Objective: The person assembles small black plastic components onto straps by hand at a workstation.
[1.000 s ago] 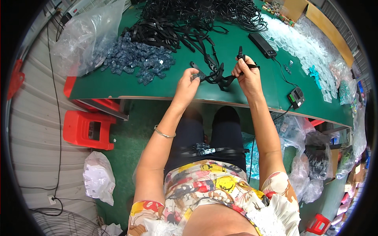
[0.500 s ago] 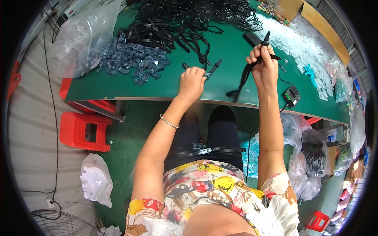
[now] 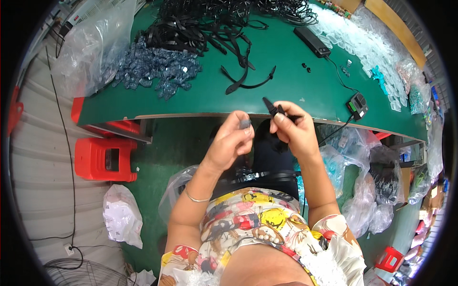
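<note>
Just below the green surface (image 3: 286, 95) edge, the right hand (image 3: 293, 131) has its fingers clamped on a black strap (image 3: 275, 109), held above the lap. Left hand (image 3: 234, 140) is right beside it, fingers pinched on a small grey piece (image 3: 245, 123). More straps (image 3: 248, 78) lie on top.

Table front edge: bare green table (image 3: 286, 90) surface, passable.
Table rear: black strap heap (image 3: 200, 24) blocks.
Rear left: blue clip pile (image 3: 152, 69).
Right: black scanner (image 3: 357, 105), cabled.
</note>
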`<action>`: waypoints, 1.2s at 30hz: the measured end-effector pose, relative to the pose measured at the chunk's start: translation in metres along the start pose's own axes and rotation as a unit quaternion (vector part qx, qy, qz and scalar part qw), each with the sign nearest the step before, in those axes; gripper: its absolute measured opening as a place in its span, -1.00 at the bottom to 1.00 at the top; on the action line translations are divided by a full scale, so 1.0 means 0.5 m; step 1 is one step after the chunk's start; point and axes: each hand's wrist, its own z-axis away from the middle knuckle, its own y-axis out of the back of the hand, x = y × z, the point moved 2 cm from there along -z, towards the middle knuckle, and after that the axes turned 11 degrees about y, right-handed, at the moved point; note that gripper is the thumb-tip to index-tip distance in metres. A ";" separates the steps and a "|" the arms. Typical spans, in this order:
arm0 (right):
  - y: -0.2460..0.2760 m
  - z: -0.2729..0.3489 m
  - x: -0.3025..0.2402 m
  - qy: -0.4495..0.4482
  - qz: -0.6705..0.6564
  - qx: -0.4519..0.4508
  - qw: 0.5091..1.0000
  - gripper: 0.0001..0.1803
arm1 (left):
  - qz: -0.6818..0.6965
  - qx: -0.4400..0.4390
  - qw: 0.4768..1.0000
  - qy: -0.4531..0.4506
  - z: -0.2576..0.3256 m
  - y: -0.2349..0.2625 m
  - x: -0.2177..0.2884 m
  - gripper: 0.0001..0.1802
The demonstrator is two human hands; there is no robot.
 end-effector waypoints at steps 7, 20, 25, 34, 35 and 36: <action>-0.061 0.081 0.036 0.243 0.279 -0.021 0.929 -0.77 | 0.108 0.003 0.994 0.022 0.062 -0.015 -0.045 -0.66; -0.067 0.104 0.044 0.360 0.388 -0.099 0.843 -0.67 | 0.125 0.039 0.991 -0.017 0.105 -0.017 -0.050 -0.71; -0.071 0.106 0.046 0.381 0.385 -0.104 0.834 -0.65 | 0.161 0.007 0.987 0.003 0.111 -0.021 -0.053 -0.70; -0.078 0.103 0.051 0.352 0.372 -0.107 0.852 -0.62 | 0.089 0.070 0.991 0.069 0.116 -0.018 -0.056 -0.73; -0.080 0.101 0.050 0.323 0.365 -0.117 0.865 -0.64 | 0.091 0.070 0.991 0.069 0.116 -0.016 -0.056 -0.73; -0.085 0.093 0.049 0.319 0.334 -0.108 0.880 -0.66 | 0.064 0.089 0.993 0.046 0.117 -0.013 -0.054 -0.78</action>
